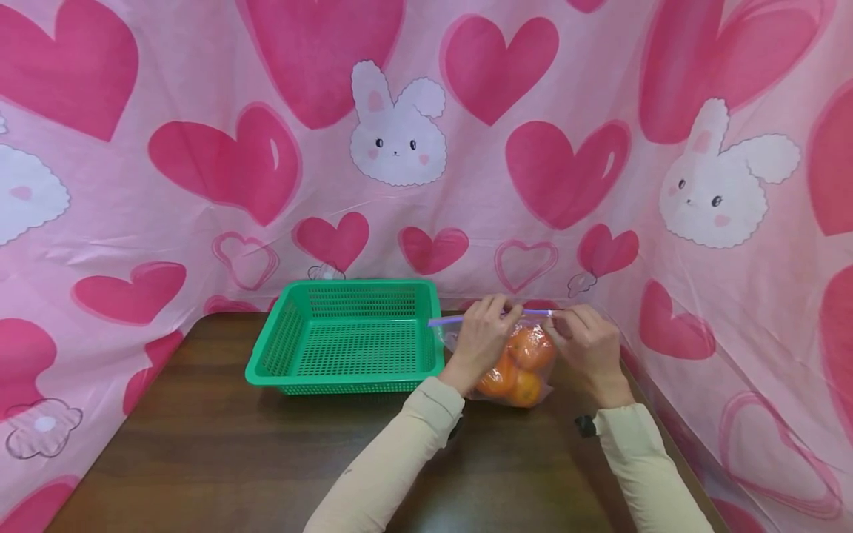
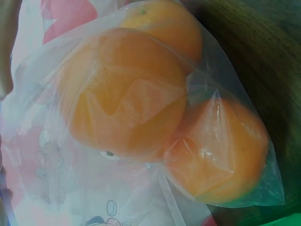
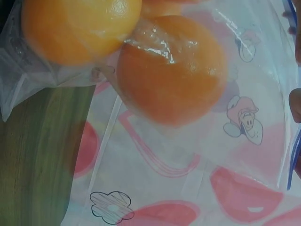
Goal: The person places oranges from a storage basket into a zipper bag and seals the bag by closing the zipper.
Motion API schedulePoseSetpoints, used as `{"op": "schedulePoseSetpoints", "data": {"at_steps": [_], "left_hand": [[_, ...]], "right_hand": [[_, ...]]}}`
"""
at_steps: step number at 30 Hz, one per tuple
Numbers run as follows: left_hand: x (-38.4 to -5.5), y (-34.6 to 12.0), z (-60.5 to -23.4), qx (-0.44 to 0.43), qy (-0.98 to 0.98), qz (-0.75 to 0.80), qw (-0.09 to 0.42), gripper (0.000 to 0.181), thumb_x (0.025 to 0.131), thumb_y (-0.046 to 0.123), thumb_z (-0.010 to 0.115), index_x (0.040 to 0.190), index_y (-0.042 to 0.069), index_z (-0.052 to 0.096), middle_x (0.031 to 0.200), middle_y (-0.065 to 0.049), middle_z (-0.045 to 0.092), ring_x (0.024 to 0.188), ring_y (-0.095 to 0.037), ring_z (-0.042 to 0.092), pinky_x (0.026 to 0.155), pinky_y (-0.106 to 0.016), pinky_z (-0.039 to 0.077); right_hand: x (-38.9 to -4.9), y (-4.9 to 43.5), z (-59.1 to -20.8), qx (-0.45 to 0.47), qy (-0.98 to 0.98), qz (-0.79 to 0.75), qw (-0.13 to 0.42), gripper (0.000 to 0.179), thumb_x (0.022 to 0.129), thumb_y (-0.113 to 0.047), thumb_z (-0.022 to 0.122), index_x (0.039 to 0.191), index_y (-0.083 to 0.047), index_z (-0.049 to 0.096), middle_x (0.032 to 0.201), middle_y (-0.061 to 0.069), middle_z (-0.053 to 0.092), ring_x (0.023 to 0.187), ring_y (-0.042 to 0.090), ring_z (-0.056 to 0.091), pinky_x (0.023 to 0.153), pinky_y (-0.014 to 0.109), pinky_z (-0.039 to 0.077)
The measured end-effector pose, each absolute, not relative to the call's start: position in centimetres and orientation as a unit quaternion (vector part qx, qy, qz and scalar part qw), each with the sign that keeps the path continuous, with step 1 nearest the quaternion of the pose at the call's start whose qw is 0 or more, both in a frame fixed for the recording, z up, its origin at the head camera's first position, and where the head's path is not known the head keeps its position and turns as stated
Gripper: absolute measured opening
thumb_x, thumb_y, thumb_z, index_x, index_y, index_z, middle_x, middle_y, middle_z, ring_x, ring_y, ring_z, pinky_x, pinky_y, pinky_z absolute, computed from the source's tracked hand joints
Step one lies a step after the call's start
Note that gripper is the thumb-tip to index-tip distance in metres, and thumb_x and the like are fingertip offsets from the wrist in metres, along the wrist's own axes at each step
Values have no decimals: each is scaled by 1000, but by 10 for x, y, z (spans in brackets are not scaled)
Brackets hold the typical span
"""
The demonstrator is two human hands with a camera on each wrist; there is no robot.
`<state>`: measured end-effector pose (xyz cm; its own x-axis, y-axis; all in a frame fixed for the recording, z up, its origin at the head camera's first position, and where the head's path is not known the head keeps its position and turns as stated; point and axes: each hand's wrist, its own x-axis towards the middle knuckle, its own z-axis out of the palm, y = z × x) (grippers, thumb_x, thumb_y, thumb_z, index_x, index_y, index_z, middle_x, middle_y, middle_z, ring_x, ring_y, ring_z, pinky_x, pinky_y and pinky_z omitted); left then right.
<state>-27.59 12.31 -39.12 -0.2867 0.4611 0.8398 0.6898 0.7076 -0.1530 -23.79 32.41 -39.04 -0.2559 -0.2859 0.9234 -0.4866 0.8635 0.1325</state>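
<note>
A clear zip bag (image 1: 540, 398) with a purple zip strip (image 1: 445, 321) hangs upright over the table's right side. Inside, three oranges (image 1: 531, 348) lie bunched toward the bottom. My left hand (image 1: 481, 337) pinches the strip near its middle, and my right hand (image 1: 589, 342) pinches the right end. In the left wrist view a large orange (image 2: 127, 94) shows through the plastic, with two others beside it. Two oranges (image 3: 171, 75) stand out in the right wrist view, where fingertips (image 3: 295, 104) touch the bag's top edge. Whether the zip is sealed cannot be made out.
A green slotted basket (image 1: 263, 352) stands on the brown wooden table (image 1: 220, 444), left of the bag, its rim close to my left hand. Pink cloth (image 1: 480, 215) with hearts and rabbits hangs behind the table and along both sides.
</note>
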Motion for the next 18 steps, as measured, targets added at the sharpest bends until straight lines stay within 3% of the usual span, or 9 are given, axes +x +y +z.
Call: {"op": "schedulePoseSetpoints", "data": {"at_steps": [7, 18], "left_hand": [[-276, 123, -391, -366, -797, -114, 466, 18, 93, 6, 69, 103, 20, 77, 97, -1, 66, 88, -17, 65, 69, -24, 54], [-276, 122, -390, -372, -799, -115, 458, 16, 96, 8, 67, 103, 18, 77, 98, -2, 66, 88, -17, 65, 71, -23, 54]], "right_hand": [[-235, 331, -390, 243, -794, 90, 550, 18, 81, -14, 74, 81, 4, 71, 73, 15, 67, 64, 36, 65, 57, 48, 56], [-236, 341, -388, 250, -790, 92, 552, 15, 80, -11, 70, 77, 3, 68, 67, 12, 63, 58, 31, 61, 49, 44, 52]]}}
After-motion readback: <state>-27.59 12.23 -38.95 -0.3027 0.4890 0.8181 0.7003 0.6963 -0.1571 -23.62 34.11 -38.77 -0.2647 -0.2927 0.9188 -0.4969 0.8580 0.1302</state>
